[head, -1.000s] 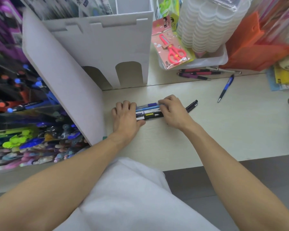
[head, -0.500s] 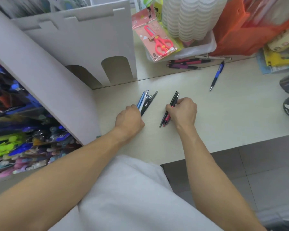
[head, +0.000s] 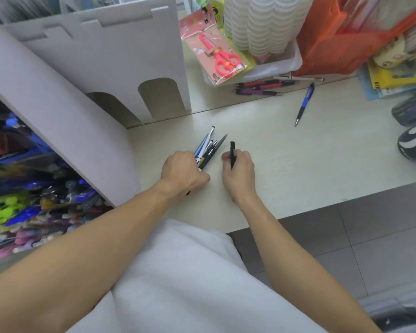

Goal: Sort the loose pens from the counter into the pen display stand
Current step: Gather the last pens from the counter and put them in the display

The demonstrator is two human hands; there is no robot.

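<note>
Pens: bundle (head: 208, 150) gripped in left hand (head: 181, 173), black pen (head: 232, 155) pinched by right hand (head: 238, 175) fingers, fanned bundle may slip loose.

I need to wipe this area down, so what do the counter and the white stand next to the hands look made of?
Counter: probably pale wood-grain laminate, matte, with fine streaks. White stand: looks like matte foam or plastic board, with thick cut edges and slotted tabs.
</note>
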